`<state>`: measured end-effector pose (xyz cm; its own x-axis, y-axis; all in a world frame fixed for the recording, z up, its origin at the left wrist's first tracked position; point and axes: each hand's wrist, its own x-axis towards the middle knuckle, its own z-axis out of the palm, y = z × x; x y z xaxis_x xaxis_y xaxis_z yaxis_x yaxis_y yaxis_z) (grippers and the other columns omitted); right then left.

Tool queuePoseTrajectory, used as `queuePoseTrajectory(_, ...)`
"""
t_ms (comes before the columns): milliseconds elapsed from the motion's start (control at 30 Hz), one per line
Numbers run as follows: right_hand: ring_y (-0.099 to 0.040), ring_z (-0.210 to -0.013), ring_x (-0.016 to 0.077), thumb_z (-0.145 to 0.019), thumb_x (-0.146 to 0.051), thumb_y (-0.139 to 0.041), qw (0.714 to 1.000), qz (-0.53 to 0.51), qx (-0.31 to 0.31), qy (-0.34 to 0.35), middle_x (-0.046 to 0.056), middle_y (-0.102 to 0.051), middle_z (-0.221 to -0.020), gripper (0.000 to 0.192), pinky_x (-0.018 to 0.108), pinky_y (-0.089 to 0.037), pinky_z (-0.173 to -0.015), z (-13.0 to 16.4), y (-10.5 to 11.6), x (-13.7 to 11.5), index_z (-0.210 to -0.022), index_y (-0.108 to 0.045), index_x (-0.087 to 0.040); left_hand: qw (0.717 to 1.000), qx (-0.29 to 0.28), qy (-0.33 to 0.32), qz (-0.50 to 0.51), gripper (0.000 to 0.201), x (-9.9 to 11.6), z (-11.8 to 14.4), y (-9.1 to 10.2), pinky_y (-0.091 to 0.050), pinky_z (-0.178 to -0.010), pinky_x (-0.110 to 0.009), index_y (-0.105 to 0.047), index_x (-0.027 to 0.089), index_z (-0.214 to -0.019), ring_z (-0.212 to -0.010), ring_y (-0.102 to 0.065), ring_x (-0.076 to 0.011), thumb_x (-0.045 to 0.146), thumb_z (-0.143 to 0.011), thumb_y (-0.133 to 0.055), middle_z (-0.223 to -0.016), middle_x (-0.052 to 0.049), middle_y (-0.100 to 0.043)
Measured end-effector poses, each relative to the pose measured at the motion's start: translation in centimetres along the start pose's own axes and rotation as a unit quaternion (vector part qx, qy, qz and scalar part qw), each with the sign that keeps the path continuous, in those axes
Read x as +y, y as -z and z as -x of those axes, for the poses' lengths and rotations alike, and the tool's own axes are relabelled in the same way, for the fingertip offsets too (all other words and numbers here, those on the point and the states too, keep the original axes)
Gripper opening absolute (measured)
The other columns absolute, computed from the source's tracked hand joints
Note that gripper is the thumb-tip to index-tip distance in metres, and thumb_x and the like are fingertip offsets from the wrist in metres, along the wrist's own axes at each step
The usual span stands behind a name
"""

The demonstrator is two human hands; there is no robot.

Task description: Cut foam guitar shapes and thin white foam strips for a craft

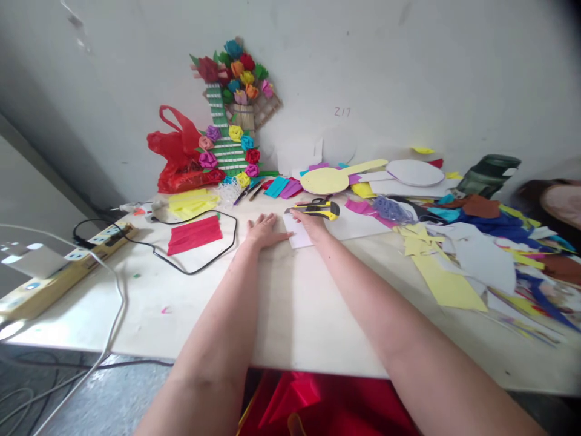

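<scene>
My left hand (264,231) lies flat on the table, fingers spread, its fingertips touching the left edge of a small white paper piece (298,236). My right hand (310,223) rests on the top of that same paper, pressing it down. A yellow utility knife (318,209) lies just beyond my right hand, with black-handled scissors (321,200) behind it. Neither hand grips anything.
A red paper sheet (195,234) and a black cable (200,266) lie to the left, beside a power strip (68,266). Coloured paper scraps (454,254) cover the right side. A paper-flower craft (233,115) and a red bag (181,154) stand against the wall. Another person (560,203) is at the far right.
</scene>
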<state>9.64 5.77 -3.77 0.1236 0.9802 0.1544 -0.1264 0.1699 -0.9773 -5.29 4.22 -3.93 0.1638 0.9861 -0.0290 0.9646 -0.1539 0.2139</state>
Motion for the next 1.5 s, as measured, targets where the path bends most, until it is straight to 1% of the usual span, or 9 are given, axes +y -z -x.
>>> queuePoseTrajectory(167,-0.053,-0.055,0.0091,-0.060,-0.029,-0.064,0.999,0.021,0.040,0.004,-0.003,-0.059,-0.062,0.027,0.021,-0.044,-0.055,-0.7,-0.2,0.8,-0.084,-0.060,-0.018,1.000,0.000,0.013,-0.022,0.090,-0.3,-0.3,-0.3,-0.006,-0.106,-0.051,-0.023,0.024,-0.140,-0.136,-0.005,-0.0278,0.076,-0.067,-0.031,-0.149,-0.004,-0.013)
queuePoseTrajectory(300,-0.056,-0.057,0.0102,-0.062,-0.035,-0.063,0.997,0.057,0.057,0.002,-0.002,-0.061,-0.065,0.029,0.023,-0.046,-0.058,-1.5,-0.3,1.8,-0.086,-0.062,-0.019,1.000,-0.004,0.016,-0.022,0.093,-0.4,-0.4,-0.2,-0.005,-0.106,-0.053,-0.021,0.022,-0.141,-0.136,-0.004,-0.0278,0.076,-0.066,-0.031,-0.149,-0.004,-0.011)
queuePoseTrajectory(500,-0.058,-0.063,0.0118,-0.065,-0.039,-0.060,0.996,0.082,0.033,0.022,0.000,-0.063,-0.070,0.032,0.023,-0.046,-0.060,-1.5,-0.2,2.0,-0.090,-0.062,-0.019,0.999,-0.012,0.020,-0.022,0.092,-0.3,-0.3,-0.1,-0.005,-0.106,-0.052,-0.020,0.025,-0.141,-0.136,-0.003,-0.0296,0.077,-0.066,-0.032,-0.149,-0.003,-0.010)
queuePoseTrajectory(800,-0.057,-0.071,0.0118,-0.067,-0.040,-0.057,0.991,0.129,-0.021,0.014,-0.002,-0.062,-0.076,0.031,0.025,-0.043,-0.070,-1.7,0.0,2.2,-0.091,-0.061,-0.023,0.999,-0.017,0.015,-0.027,0.094,-0.1,-0.1,0.2,-0.006,-0.105,-0.053,-0.020,0.023,-0.141,-0.135,-0.004,-0.0307,0.078,-0.066,-0.029,-0.149,-0.005,-0.010)
queuePoseTrajectory(933,-0.055,-0.072,0.0111,-0.065,-0.033,-0.060,0.995,0.093,-0.023,0.034,-0.002,-0.061,-0.081,0.029,0.024,-0.043,-0.069,-1.3,-0.3,1.7,-0.092,-0.060,-0.021,0.999,-0.013,0.016,-0.026,0.093,-0.1,-0.2,0.1,-0.006,-0.105,-0.053,-0.020,0.024,-0.141,-0.135,-0.004,-0.0304,0.078,-0.066,-0.029,-0.149,-0.005,-0.010)
queuePoseTrajectory(1000,-0.055,-0.072,0.0110,-0.064,-0.029,-0.060,0.996,0.082,-0.021,0.030,-0.002,-0.061,-0.081,0.028,0.024,-0.043,-0.069,-1.2,-0.4,1.5,-0.091,-0.060,-0.020,1.000,-0.012,0.015,-0.024,0.093,-0.2,-0.2,0.0,-0.006,-0.105,-0.053,-0.020,0.024,-0.141,-0.135,-0.004,-0.0298,0.078,-0.066,-0.029,-0.149,-0.005,-0.010)
queuePoseTrajectory(1100,-0.055,-0.071,0.0117,-0.064,-0.031,-0.060,0.997,0.081,-0.012,0.013,0.000,-0.062,-0.080,0.028,0.024,-0.043,-0.067,-1.3,-0.3,1.4,-0.090,-0.061,-0.020,1.000,-0.015,0.016,-0.021,0.094,-0.3,-0.3,0.0,-0.005,-0.105,-0.052,-0.020,0.024,-0.141,-0.136,-0.004,-0.0292,0.078,-0.065,-0.029,-0.149,-0.005,-0.010)
queuePoseTrajectory(1300,-0.057,-0.072,0.0117,-0.064,-0.036,-0.060,0.994,0.106,-0.009,0.023,0.000,-0.064,-0.086,0.032,0.024,-0.043,-0.066,-1.7,0.0,1.8,-0.092,-0.060,-0.021,1.000,-0.019,0.016,-0.016,0.089,-0.1,0.1,0.2,-0.005,-0.105,-0.052,-0.019,0.024,-0.141,-0.136,-0.003,-0.0288,0.075,-0.069,-0.026,-0.149,-0.004,-0.010)
queuePoseTrajectory(1500,-0.057,-0.069,0.0113,-0.064,-0.032,-0.060,0.996,0.085,-0.016,0.022,0.001,-0.064,-0.084,0.030,0.023,-0.043,-0.063,-0.8,-0.2,0.7,-0.092,-0.058,-0.019,1.000,-0.021,0.020,-0.007,0.086,0.2,0.4,0.5,-0.004,-0.106,-0.052,-0.021,0.024,-0.140,-0.136,-0.003,-0.0279,0.074,-0.070,-0.026,-0.149,-0.004,-0.010)
